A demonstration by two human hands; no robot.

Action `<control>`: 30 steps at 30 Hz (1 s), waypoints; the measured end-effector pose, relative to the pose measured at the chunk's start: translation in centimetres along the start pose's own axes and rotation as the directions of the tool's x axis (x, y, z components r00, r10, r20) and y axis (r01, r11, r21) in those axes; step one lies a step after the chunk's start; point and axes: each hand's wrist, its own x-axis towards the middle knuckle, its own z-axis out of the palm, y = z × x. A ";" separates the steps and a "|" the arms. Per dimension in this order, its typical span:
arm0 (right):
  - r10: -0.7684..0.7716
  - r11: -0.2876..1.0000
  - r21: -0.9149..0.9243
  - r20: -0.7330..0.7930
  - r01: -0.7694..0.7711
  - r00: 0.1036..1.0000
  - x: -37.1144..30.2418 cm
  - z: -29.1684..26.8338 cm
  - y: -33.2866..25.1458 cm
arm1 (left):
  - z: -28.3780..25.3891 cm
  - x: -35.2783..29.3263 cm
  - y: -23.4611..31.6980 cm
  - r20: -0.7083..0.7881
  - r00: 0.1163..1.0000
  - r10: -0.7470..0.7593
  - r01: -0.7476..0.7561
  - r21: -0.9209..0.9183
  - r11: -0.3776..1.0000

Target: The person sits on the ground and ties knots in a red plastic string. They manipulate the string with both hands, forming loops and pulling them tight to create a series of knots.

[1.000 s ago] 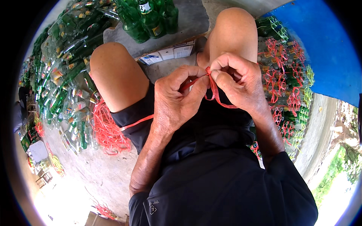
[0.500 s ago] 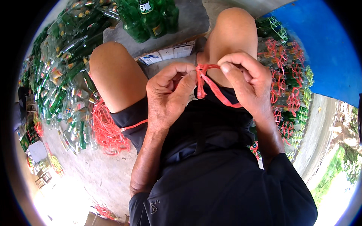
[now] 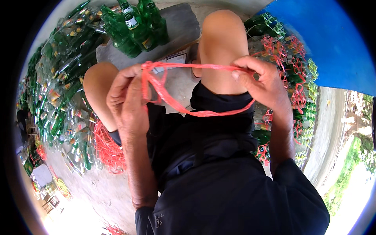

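Note:
A loop of red plastic twine (image 3: 196, 113) is stretched between my two hands above my lap. My left hand (image 3: 131, 98) pinches it at a knot, where short ends hang down beside the fingers. At the other end, my right hand (image 3: 260, 82) is closed on the loop, thumb against the fingers. Beside my left thigh lies a tangled heap of the same red twine (image 3: 107, 147). Several green glass bottles (image 3: 141, 35) stand close together on a grey slab (image 3: 182, 23) beyond my knees.
A large pile of loose green and clear bottles (image 3: 58, 94) covers the floor on the left. At the right stand rows of bottles bound with red and light-green twine (image 3: 299, 94), beside a blue panel (image 3: 325, 43). A grey chair (image 3: 41, 175) is at the far left.
My hands have moved apart, the left one going leftward, and the twine loop has opened wide and been drawn taut along its top. My knees and the view have shifted somewhat.

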 end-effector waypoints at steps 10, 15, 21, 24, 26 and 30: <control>0.266 0.741 0.645 -0.029 -0.186 0.963 1.7 -4.7 3.1 | -2.4 2.6 1.5 -0.084 0.989 0.120 -0.117 0.034 0.993; 0.333 0.690 0.687 -0.024 -0.227 0.943 2.4 -5.5 2.9 | -2.3 3.2 1.3 -0.099 0.989 0.112 -0.115 -0.031 0.993; 0.440 0.797 0.534 -0.192 -0.283 0.877 2.5 -6.1 4.1 | -0.3 3.5 1.8 -0.129 0.987 0.096 -0.089 0.059 0.994; 0.451 0.838 0.452 -0.261 -0.306 0.853 2.7 -6.7 4.3 | 0.4 3.5 2.0 -0.072 0.997 0.028 -0.026 0.039 0.999; 0.453 0.856 0.412 -0.308 -0.312 0.837 2.8 -7.2 4.7 | 0.4 3.9 2.0 -0.057 0.998 0.004 0.000 0.078 0.997; 0.460 0.879 0.316 -0.362 -0.357 0.811 2.7 -8.2 5.3 | 1.0 4.6 1.8 -0.029 0.999 0.031 -0.027 0.133 0.991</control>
